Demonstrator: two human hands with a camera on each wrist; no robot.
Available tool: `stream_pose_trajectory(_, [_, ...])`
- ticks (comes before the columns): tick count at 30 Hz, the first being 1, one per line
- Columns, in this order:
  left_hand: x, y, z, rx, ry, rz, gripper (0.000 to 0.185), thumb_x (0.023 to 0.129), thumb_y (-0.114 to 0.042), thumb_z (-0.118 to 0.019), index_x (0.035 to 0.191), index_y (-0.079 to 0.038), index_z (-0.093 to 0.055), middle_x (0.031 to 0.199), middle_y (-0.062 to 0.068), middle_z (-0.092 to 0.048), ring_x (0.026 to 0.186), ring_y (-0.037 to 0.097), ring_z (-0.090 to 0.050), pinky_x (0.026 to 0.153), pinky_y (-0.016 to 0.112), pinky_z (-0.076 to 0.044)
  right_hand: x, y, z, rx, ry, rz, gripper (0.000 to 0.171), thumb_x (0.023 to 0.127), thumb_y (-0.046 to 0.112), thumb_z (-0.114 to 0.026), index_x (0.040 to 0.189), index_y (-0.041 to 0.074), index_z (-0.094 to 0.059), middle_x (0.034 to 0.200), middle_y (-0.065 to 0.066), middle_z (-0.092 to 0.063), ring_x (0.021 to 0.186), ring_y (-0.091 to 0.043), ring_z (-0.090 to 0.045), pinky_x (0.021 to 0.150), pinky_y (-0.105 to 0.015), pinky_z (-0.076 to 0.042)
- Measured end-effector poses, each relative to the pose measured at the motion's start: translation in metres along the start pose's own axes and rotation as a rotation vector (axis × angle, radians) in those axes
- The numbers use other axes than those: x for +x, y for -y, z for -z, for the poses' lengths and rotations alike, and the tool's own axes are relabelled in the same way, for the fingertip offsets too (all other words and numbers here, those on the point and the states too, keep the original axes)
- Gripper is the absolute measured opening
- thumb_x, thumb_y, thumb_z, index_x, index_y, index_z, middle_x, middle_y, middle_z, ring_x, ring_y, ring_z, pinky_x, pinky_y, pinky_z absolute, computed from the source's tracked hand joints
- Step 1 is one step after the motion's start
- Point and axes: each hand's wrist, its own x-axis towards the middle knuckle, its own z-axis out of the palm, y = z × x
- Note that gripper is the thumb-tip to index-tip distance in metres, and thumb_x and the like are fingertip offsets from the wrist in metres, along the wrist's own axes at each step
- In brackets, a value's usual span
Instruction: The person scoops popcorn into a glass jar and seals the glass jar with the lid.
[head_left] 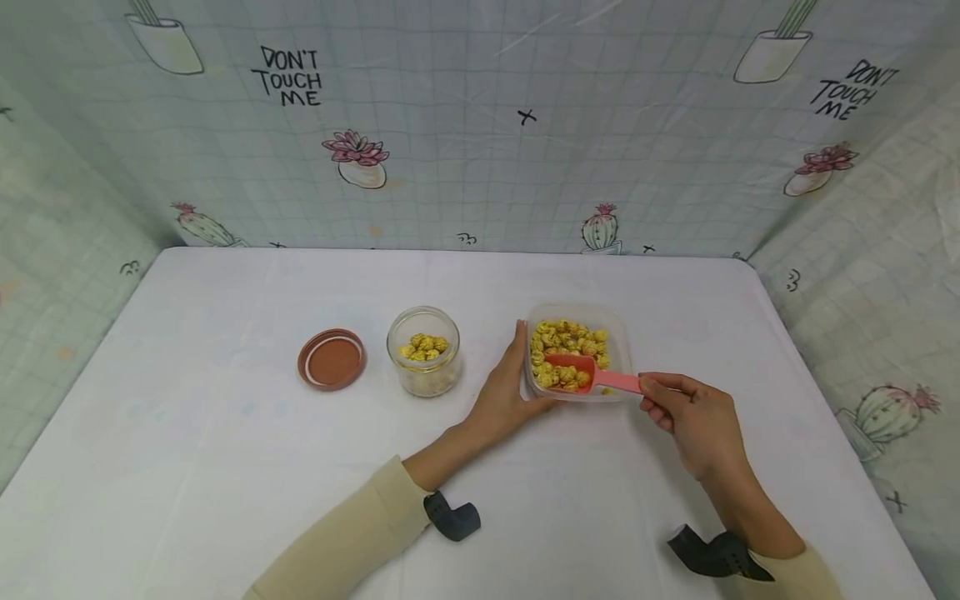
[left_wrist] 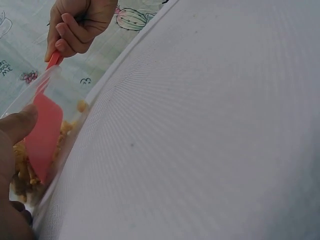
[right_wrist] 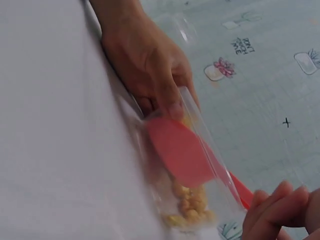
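Note:
A clear plastic container (head_left: 621, 348) of yellow popcorn (head_left: 564, 335) sits right of the table's middle in the head view. My left hand (head_left: 501, 402) grips its left side, thumb along the near wall and fingers along the left. From the right, my right hand (head_left: 703, 425) pinches the handle of a pink scoop (head_left: 618, 382). The scoop's bowl lies inside the container with popcorn in it. Through the clear wall, the left wrist view shows the scoop (left_wrist: 46, 132) among the popcorn. The scoop's bowl (right_wrist: 182, 152) appears close to the left thumb in the right wrist view.
Left of the container stands an open glass jar (head_left: 429, 383) with some popcorn (head_left: 423, 347) in it. A round brown lid (head_left: 332, 360) lies farther left on the white table (head_left: 225, 467). Behind the table hangs a patterned cloth (head_left: 450, 167).

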Motion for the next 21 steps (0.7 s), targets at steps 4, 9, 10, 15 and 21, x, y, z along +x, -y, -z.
stream_pose_trajectory(4, [0.0,0.001,0.0,0.001,-0.008,-0.007,0.112,0.08,-0.027,-0.08,0.153,-0.003,0.001,0.158,0.014,-0.005,0.143,0.023,-0.01,0.115,0.037,-0.017,-0.002,-0.008,-0.006,0.132,-0.047,-0.02,0.036,0.083,0.027,-0.076,0.106,0.001,-0.068,0.074,-0.006,-0.068,0.061,-0.01,-0.057,0.059,-0.018,-0.054])
stream_pose_trajectory(9, [0.0,0.001,0.0,-0.004,-0.007,-0.008,0.111,0.08,-0.028,-0.079,0.153,-0.002,0.0,0.158,0.013,-0.005,0.143,0.022,-0.01,0.115,0.036,-0.017,0.007,-0.028,-0.006,0.175,-0.09,0.025,0.044,0.077,0.033,-0.081,0.106,0.001,-0.069,0.073,-0.008,-0.068,0.058,-0.009,-0.058,0.059,-0.019,-0.055])
stream_pose_trajectory(10, [0.0,0.001,0.0,-0.003,-0.007,-0.007,0.11,0.08,-0.028,-0.079,0.153,-0.002,0.0,0.158,0.013,-0.005,0.143,0.022,-0.01,0.115,0.036,-0.017,0.01,-0.033,-0.005,0.181,-0.087,0.038,0.047,0.076,0.034,-0.081,0.107,0.001,-0.068,0.074,-0.009,-0.069,0.058,-0.009,-0.059,0.059,-0.02,-0.056])
stream_pose_trajectory(15, [0.0,0.0,0.001,0.009,-0.009,-0.002,0.108,0.082,-0.027,-0.078,0.153,-0.002,0.0,0.158,0.013,-0.006,0.143,0.022,-0.01,0.115,0.036,-0.017,0.012,-0.029,-0.007,0.136,-0.074,0.046,0.05,0.078,0.035,-0.08,0.112,0.0,-0.066,0.078,-0.011,-0.07,0.06,-0.01,-0.06,0.062,-0.022,-0.056])
stream_pose_trajectory(21, [0.001,0.0,0.001,0.005,0.003,0.019,0.108,0.082,-0.029,-0.077,0.153,-0.004,0.001,0.158,0.012,-0.004,0.143,0.021,-0.009,0.115,0.035,-0.016,0.004,-0.001,-0.002,0.083,-0.053,-0.008,0.046,0.082,0.029,-0.076,0.115,0.0,-0.063,0.077,-0.005,-0.069,0.063,-0.011,-0.058,0.062,-0.019,-0.055])
